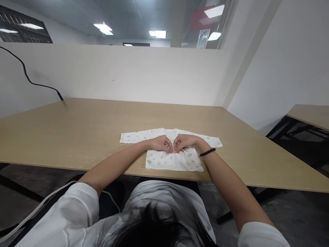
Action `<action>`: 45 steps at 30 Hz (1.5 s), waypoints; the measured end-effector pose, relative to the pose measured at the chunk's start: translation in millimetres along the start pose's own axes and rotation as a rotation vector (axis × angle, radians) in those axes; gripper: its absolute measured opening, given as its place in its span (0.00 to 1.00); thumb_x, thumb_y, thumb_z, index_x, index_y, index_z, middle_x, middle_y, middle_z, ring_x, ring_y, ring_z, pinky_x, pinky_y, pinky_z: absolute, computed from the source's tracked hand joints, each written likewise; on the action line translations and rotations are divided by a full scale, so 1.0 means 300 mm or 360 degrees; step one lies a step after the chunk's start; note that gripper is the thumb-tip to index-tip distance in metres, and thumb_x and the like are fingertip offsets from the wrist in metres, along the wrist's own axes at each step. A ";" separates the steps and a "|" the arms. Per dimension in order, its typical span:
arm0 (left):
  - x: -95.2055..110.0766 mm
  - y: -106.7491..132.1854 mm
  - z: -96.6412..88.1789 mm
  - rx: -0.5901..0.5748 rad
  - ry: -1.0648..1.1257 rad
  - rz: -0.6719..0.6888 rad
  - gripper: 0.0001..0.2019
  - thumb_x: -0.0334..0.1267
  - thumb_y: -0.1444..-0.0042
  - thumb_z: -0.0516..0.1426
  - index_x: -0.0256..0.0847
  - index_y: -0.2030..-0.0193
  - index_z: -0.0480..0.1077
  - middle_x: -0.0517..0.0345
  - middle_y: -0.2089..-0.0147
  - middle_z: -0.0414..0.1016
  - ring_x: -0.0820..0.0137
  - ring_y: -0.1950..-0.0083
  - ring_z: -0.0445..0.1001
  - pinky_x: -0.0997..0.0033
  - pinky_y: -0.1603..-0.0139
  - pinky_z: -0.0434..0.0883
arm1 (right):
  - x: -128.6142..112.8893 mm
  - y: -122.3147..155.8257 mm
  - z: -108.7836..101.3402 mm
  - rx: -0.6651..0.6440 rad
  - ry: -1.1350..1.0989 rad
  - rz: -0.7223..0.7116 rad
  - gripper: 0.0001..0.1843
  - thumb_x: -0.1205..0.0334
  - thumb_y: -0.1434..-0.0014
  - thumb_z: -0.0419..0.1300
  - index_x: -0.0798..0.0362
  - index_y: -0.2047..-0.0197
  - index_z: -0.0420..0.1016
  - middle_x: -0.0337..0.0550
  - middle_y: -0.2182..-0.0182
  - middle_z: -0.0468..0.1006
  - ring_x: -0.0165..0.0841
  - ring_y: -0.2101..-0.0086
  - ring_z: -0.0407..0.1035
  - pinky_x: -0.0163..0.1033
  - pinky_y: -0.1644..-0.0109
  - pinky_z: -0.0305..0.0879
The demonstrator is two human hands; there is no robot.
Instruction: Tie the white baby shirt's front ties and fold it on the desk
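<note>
A small white baby shirt (pixel 160 161) with a pale green and pink print lies face up on the table, its long sleeves spread to both sides. My left hand (pixel 162 143) pinches one front edge of it near the middle. Close against it, my right hand (pixel 183 141) pinches the facing front edge. Below my fingers the two front panels part, and the lower right panel is slightly lifted. My fingers hide the exact spot where the edges meet, so a fastener there cannot be made out.
The wooden table (pixel 89 127) reaches back to a low white partition (pixel 144 73) with glass above it. A black cable (pixel 33 83) comes down to the table's far left corner. Another table (pixel 312 115) stands at the right.
</note>
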State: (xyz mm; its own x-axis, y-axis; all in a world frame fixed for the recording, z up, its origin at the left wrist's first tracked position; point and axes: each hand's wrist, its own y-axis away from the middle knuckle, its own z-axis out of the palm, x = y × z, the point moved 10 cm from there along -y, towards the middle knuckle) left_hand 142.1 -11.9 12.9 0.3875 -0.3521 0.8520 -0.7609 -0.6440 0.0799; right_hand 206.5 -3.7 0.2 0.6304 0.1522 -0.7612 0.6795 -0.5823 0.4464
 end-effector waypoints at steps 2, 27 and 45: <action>0.005 0.003 -0.001 0.0013 0.0023 0.0003 0.17 0.50 0.58 0.69 0.36 0.73 0.77 0.61 0.79 0.70 0.76 0.77 0.61 0.74 0.75 0.54 | -0.013 0.002 0.005 0.0022 0.0041 0.0006 0.17 0.52 0.61 0.74 0.56 0.73 0.79 0.38 0.79 0.77 0.24 0.80 0.63 0.31 0.77 0.55; -0.009 0.000 -0.008 -0.0013 0.0020 -0.0049 0.16 0.50 0.55 0.65 0.37 0.75 0.75 0.64 0.80 0.62 0.78 0.78 0.55 0.74 0.77 0.51 | -0.038 0.009 0.008 0.0030 0.0191 -0.0013 0.13 0.55 0.59 0.70 0.55 0.72 0.80 0.38 0.79 0.77 0.26 0.79 0.63 0.32 0.77 0.54; -0.008 0.001 -0.010 -0.0023 -0.0001 -0.0017 0.09 0.39 0.58 0.64 0.37 0.72 0.75 0.64 0.79 0.69 0.76 0.77 0.61 0.75 0.75 0.56 | 0.034 -0.017 -0.014 0.0004 0.0050 0.0084 0.20 0.51 0.61 0.73 0.55 0.72 0.73 0.30 0.84 0.68 0.22 0.83 0.57 0.31 0.79 0.50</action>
State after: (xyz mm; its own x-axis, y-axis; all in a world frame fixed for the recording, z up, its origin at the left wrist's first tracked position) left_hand 139.5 -9.2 12.4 0.3962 -0.3455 0.8507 -0.7639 -0.6381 0.0966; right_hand 211.0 4.3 -7.9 0.6768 0.1458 -0.7216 0.6440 -0.5922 0.4843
